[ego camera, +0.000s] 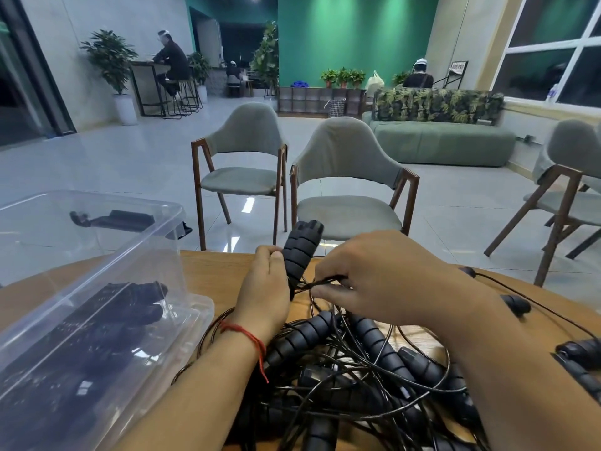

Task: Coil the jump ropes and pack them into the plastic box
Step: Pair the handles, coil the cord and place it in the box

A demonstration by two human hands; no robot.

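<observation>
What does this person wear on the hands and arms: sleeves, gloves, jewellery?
The left hand and right hand are ungloved; no sleeves show on either forearm. A thin red string bracelet circles the left wrist, one loose end trailing. No watch or ring is visible.

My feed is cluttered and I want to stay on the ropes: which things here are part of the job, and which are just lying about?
Job: left hand gripping the upright handles; right hand pinching the cord; tangled rope pile; plastic box with packed ropes inside.
Lying about: nearest grey chair; green sofa; potted plant.
</observation>
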